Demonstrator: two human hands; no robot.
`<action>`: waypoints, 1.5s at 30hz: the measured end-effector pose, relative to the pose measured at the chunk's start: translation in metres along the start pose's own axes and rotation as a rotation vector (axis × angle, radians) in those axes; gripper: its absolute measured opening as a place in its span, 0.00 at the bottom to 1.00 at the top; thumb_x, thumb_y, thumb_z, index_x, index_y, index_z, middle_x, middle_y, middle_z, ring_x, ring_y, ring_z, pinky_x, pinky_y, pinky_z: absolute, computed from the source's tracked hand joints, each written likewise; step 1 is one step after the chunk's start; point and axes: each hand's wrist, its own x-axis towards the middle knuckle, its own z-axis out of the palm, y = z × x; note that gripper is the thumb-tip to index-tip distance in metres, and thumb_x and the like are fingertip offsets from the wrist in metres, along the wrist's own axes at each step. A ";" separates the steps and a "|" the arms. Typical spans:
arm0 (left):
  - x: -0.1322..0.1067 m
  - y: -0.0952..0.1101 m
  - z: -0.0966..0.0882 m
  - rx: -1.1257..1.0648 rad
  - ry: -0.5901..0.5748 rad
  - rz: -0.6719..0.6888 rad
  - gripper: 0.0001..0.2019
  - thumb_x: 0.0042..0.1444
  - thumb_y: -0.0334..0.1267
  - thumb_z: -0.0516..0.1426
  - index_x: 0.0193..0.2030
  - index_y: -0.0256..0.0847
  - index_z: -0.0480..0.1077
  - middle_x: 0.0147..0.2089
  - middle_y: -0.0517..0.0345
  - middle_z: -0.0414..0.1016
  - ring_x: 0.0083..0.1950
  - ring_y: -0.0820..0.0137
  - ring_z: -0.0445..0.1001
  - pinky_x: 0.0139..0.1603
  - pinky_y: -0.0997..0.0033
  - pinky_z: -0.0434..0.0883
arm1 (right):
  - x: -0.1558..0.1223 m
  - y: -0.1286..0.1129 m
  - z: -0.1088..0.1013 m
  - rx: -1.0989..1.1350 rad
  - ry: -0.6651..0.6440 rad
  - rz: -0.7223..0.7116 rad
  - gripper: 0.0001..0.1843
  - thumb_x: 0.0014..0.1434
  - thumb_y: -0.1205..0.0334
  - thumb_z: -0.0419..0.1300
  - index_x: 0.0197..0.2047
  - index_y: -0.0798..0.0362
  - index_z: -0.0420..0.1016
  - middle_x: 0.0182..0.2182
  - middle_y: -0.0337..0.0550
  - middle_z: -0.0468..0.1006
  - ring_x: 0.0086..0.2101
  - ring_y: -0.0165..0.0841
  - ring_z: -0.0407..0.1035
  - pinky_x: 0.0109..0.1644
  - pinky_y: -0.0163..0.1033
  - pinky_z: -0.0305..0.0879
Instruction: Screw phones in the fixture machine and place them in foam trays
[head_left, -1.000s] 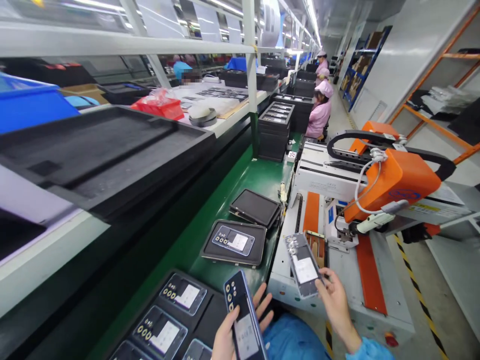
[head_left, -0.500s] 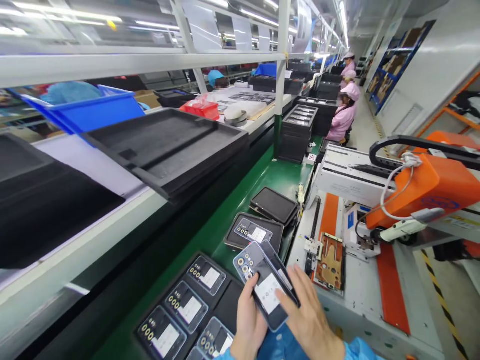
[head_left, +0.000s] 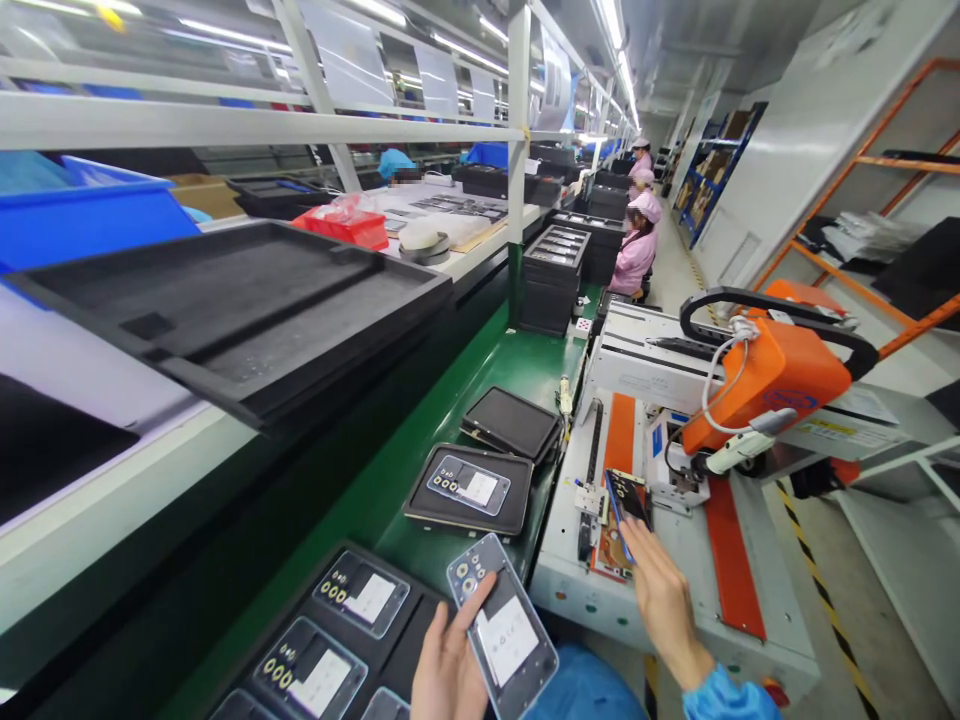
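Note:
My left hand (head_left: pixel 454 660) is closed on a clear-edged phone back cover (head_left: pixel 501 622) with ringed camera holes and a white label, its index finger lying across the face. To the right, my right hand (head_left: pixel 666 590) grips a dark phone part with a blue edge (head_left: pixel 628 494) by its near end. That part is tilted over the brown fixture plate (head_left: pixel 609 562) of the machine; whether it touches the plate I cannot tell. Below left, a black foam tray (head_left: pixel 409 640) carries several similar covers (head_left: pixel 361 595). Another cover (head_left: pixel 469 486) rests on a small black tray (head_left: pixel 420 500).
An orange-headed benchtop machine (head_left: pixel 765 380) with red strips stands at right. A second small black tray (head_left: pixel 510 420) lies on the green bench (head_left: pixel 480 360). A large black tray (head_left: pixel 300 300) juts over from the left shelf. Co-workers in pink (head_left: pixel 636 250) sit farther along the line.
My right hand has parted from my left, carrying the dark phone part rightward to the machine's fixture. My left hand keeps the labelled cover, now lower. The camera has turned right.

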 end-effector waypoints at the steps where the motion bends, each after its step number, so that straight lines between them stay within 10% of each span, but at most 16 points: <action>1: -0.001 0.003 -0.004 -0.024 -0.027 -0.008 0.28 0.63 0.55 0.45 0.57 0.38 0.72 0.54 0.43 0.78 0.59 0.54 0.73 0.70 0.50 0.55 | -0.004 0.020 0.008 -0.045 -0.027 0.041 0.29 0.61 0.74 0.47 0.63 0.47 0.66 0.60 0.43 0.71 0.61 0.42 0.64 0.68 0.56 0.60; 6: -0.003 0.008 -0.014 -0.048 -0.050 -0.018 0.29 0.63 0.56 0.44 0.57 0.39 0.72 0.52 0.44 0.80 0.55 0.56 0.76 0.70 0.51 0.56 | -0.022 0.071 0.045 -0.221 -0.214 0.095 0.37 0.54 0.81 0.43 0.62 0.45 0.68 0.61 0.43 0.71 0.63 0.41 0.60 0.67 0.58 0.60; 13: -0.005 -0.002 -0.018 -0.017 0.037 -0.021 0.26 0.63 0.53 0.47 0.55 0.39 0.74 0.51 0.41 0.80 0.57 0.53 0.75 0.70 0.48 0.53 | 0.000 0.061 0.049 -0.367 -0.494 0.190 0.33 0.52 0.76 0.57 0.61 0.48 0.70 0.63 0.52 0.67 0.62 0.50 0.61 0.63 0.54 0.65; 23: -0.005 0.006 0.012 -0.078 -0.115 0.124 0.23 0.66 0.48 0.43 0.56 0.46 0.73 0.48 0.50 0.82 0.63 0.59 0.70 0.72 0.51 0.49 | 0.007 0.070 0.050 -0.352 -0.520 0.242 0.29 0.50 0.68 0.61 0.57 0.52 0.74 0.61 0.56 0.70 0.61 0.57 0.62 0.60 0.60 0.64; 28: -0.014 0.021 0.039 -0.029 0.027 0.269 0.21 0.65 0.44 0.46 0.63 0.52 0.64 0.63 0.57 0.72 0.70 0.63 0.60 0.73 0.53 0.44 | 0.010 0.002 0.044 0.161 -0.417 0.346 0.24 0.59 0.48 0.55 0.49 0.55 0.79 0.51 0.59 0.78 0.52 0.54 0.71 0.59 0.60 0.65; 35: -0.031 0.039 0.080 -0.101 0.120 0.404 0.31 0.60 0.54 0.50 0.70 0.62 0.47 0.71 0.58 0.61 0.72 0.59 0.55 0.72 0.47 0.46 | 0.016 -0.129 0.011 1.105 -0.970 0.415 0.29 0.63 0.38 0.50 0.47 0.55 0.78 0.29 0.50 0.83 0.32 0.40 0.77 0.43 0.48 0.71; 45: -0.046 0.046 0.071 -0.096 0.093 0.447 0.33 0.60 0.58 0.46 0.71 0.54 0.49 0.71 0.53 0.60 0.71 0.54 0.57 0.71 0.44 0.47 | 0.016 -0.149 0.012 1.239 -1.015 0.478 0.25 0.60 0.39 0.56 0.38 0.55 0.77 0.29 0.49 0.82 0.28 0.35 0.76 0.37 0.40 0.69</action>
